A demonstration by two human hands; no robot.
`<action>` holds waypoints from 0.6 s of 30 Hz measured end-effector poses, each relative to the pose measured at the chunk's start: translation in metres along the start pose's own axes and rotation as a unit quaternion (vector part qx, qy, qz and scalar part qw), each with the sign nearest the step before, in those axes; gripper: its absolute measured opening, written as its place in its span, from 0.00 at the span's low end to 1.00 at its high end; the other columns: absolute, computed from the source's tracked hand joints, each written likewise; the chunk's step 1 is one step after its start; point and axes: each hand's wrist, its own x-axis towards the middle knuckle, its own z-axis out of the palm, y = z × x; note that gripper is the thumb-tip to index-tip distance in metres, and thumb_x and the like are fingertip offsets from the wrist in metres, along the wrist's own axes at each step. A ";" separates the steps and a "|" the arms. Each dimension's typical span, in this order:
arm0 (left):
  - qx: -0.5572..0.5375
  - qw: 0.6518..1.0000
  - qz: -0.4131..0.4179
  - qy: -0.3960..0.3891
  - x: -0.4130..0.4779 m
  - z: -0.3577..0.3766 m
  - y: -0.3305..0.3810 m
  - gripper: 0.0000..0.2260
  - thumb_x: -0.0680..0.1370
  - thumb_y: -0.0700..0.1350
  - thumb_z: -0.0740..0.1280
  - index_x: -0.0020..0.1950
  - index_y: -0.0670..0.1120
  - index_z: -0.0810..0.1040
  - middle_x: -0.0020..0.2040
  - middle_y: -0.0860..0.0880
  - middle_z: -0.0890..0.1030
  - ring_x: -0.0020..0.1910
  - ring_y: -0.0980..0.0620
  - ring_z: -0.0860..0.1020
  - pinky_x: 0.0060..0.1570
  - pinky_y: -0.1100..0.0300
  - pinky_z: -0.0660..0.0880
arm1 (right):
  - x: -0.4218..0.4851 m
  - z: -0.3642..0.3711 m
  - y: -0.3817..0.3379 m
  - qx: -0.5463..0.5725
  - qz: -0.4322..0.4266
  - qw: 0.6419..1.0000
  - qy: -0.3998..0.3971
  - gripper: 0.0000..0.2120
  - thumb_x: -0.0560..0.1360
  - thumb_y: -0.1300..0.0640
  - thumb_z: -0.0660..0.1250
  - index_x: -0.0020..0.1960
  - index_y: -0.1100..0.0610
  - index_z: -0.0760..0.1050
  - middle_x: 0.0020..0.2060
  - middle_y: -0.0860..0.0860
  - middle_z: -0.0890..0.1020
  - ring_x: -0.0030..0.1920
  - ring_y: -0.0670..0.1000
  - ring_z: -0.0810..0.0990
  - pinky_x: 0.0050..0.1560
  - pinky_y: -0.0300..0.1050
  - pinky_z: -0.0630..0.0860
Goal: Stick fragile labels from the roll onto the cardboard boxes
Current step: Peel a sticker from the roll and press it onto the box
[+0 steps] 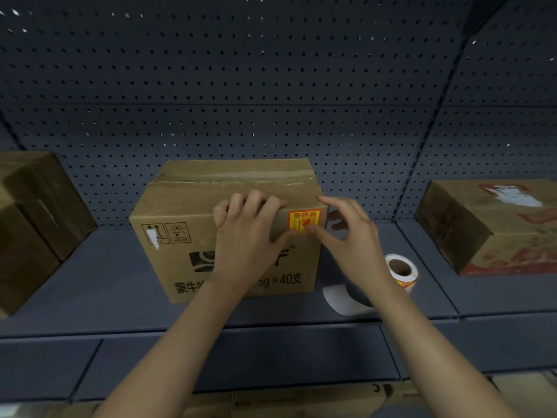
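Dark grey pegboard (271,86) backs the shelf (105,282) I am looking down on through the head camera. At the middle of the shelf stands the cardboard box (187,212) with black print on its front and tape along the top seam. A yellow-and-red fragile label (302,219) sits on the upper right corner of its front face. My left hand (247,233) lies on the box with fingers curled over the top front edge and the thumb stretched toward the label's lower edge; it grips nothing loose. My right hand (349,233) is at the box's right corner, index finger on the top edge and thumb pressed on the label's lower right part, pinching narrow around the corner. Just right of the box, behind my right wrist, the label roll (402,270) rests on the shelf with a white strip of backing paper (339,300) trailing toward me. A second box (39,206) stands at the far left, and a third box (488,227) with red print at the far right.
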 end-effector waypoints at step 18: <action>-0.013 0.999 0.029 -0.033 -0.003 -0.010 -0.007 0.27 0.72 0.64 0.70 0.65 0.51 0.76 0.63 0.51 0.77 0.60 0.48 0.75 0.62 0.50 0.63 | -0.007 0.003 -0.004 0.005 0.016 1.000 -0.017 0.25 0.75 0.50 0.72 0.70 0.44 0.69 0.58 0.43 0.74 0.58 0.42 0.74 0.57 0.38 0.74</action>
